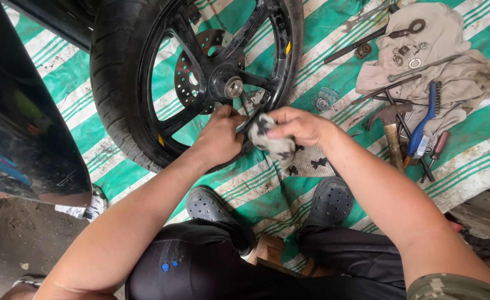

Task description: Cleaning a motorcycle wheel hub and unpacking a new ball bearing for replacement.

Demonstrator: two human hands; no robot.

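Black motorcycle wheel (145,83) lies off the bike on the striped tarp (322,72), left hand (220,136) gripping its rim, right hand (297,125) clutching a patterned rag (272,141) against it; wiping looks underway, with tools (417,111) lying unused at right.

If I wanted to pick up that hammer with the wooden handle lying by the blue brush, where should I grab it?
Probably by the wooden handle of the hammer, coming from the lower end nearest the person's black perforated clog. The handle is long, straight and bare there, while the metal head lies among thin metal rods beside the blue-handled brush, leaving little room for fingers.
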